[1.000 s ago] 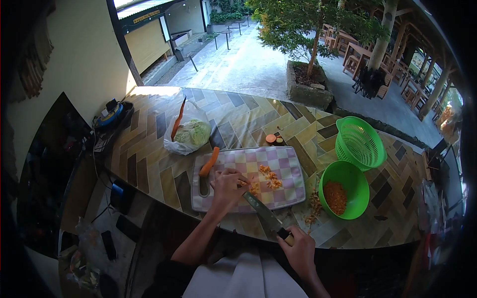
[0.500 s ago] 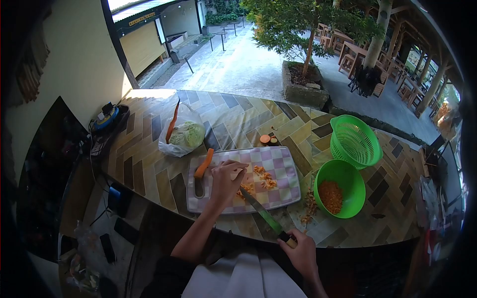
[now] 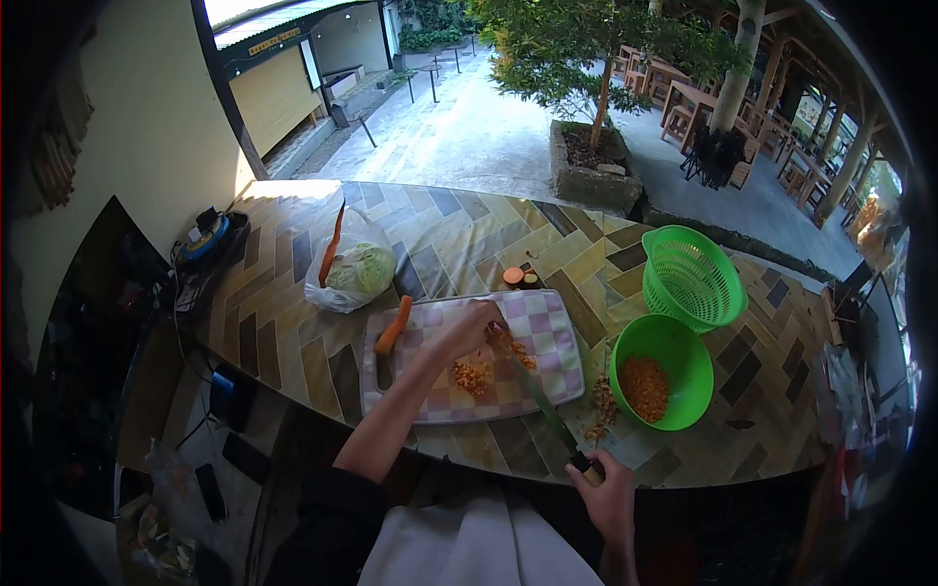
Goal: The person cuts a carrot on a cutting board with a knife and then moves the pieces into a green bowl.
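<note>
My right hand [image 3: 608, 490] grips the handle of a kitchen knife [image 3: 549, 414], its blade pointing up and left over the cutting board [image 3: 430, 402]. The tip reaches close to my left hand [image 3: 485, 324]. Bent down, the left fingers are closed at some carrot pieces [image 3: 523, 354] on the board's right half; the fingertips are partly hidden. A small heap of diced carrot [image 3: 471, 378] lies below my left forearm. On the board's upper left rests a peeled carrot length [image 3: 394, 326]. To the right, a green bowl [image 3: 692, 391] holds chopped carrot [image 3: 644, 390].
Behind the bowl leans a green colander [image 3: 694, 279]. A plastic bag [image 3: 339, 297] with cabbage [image 3: 362, 270] and a carrot [image 3: 332, 244] sits at the back left. Carrot ends [image 3: 513, 275] lie beyond the board, and peelings [image 3: 603, 408] beside the bowl.
My left hand has moved right and slightly up, from over the diced heap to the pieces on the right. The knife has shifted right and down, uncovering the heap.
</note>
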Motion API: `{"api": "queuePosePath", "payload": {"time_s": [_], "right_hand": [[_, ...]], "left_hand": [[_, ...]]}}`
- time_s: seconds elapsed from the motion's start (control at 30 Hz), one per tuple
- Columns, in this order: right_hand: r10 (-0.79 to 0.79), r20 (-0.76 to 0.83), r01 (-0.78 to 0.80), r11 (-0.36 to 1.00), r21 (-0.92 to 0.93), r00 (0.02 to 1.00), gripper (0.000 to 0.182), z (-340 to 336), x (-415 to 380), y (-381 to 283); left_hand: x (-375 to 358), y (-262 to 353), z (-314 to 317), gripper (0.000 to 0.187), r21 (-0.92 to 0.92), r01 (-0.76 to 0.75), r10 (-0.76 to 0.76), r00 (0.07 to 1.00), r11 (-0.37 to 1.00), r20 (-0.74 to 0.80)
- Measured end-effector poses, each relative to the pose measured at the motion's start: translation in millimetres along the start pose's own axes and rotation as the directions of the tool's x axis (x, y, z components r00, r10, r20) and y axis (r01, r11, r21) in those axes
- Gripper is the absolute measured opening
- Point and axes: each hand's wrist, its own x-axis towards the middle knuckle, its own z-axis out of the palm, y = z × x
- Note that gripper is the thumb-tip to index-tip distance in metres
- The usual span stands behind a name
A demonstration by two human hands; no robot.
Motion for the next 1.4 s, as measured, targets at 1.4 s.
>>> {"api": "queuePosePath", "payload": {"time_s": [1.4], "right_hand": [[-0.049,0.008,0.049,0.999,0.007,0.999,0.030,0.0,8.1,-0.9]], "left_hand": [[-14.3,1.2,-39.3,0.014,-0.263,0.053,-0.084,0.991,0.963,-0.105]]}}
